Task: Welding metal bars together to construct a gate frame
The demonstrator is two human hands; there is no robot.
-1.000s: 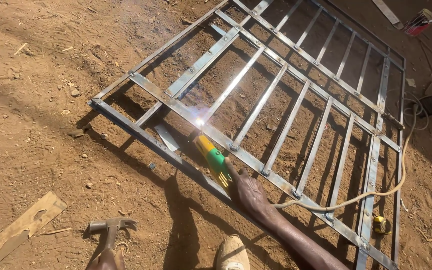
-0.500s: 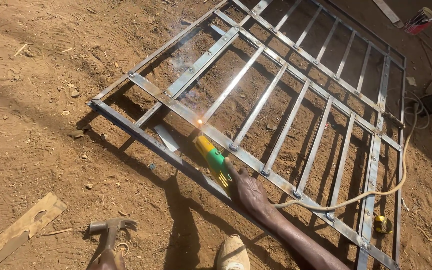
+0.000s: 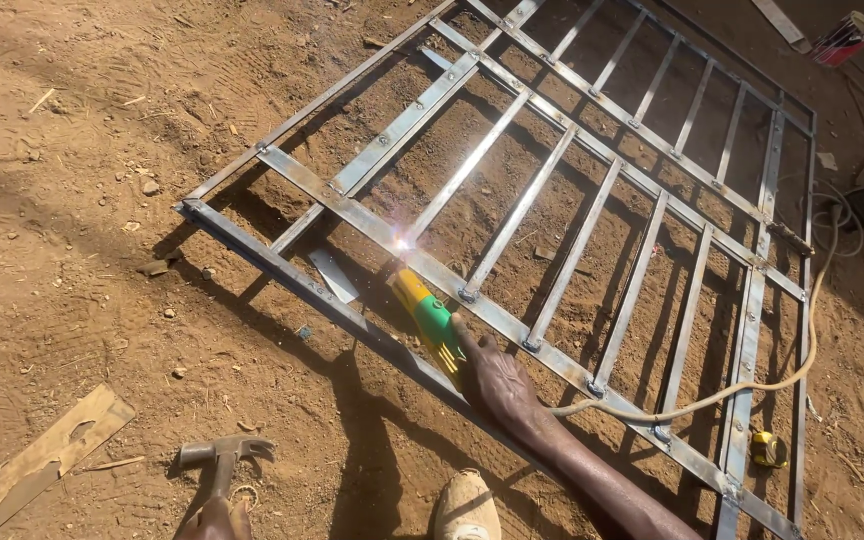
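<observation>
Electrode holder (image 3: 426, 315), yellow and green, slants over the lower rails of the metal grille (image 3: 592, 200), its tip at a bright spark (image 3: 404, 243) on a flat crossbar; the right hand (image 3: 497, 385) has its grip closed around the holder's rear end, forearm running down to the frame's bottom edge, and a pale cable (image 3: 752, 385) trails rightward across the bars. Left hand (image 3: 214, 520), partly cut off at the lower edge, has its grip wrapped on the handle of a hammer (image 3: 222, 455) whose head rests on the sandy ground (image 3: 72, 200); a light shoe (image 3: 467, 505) stands between the arms, a wooden offcut (image 3: 37, 465) lies lower left, a small yellow object (image 3: 767, 450) sits under the grille's right side.
</observation>
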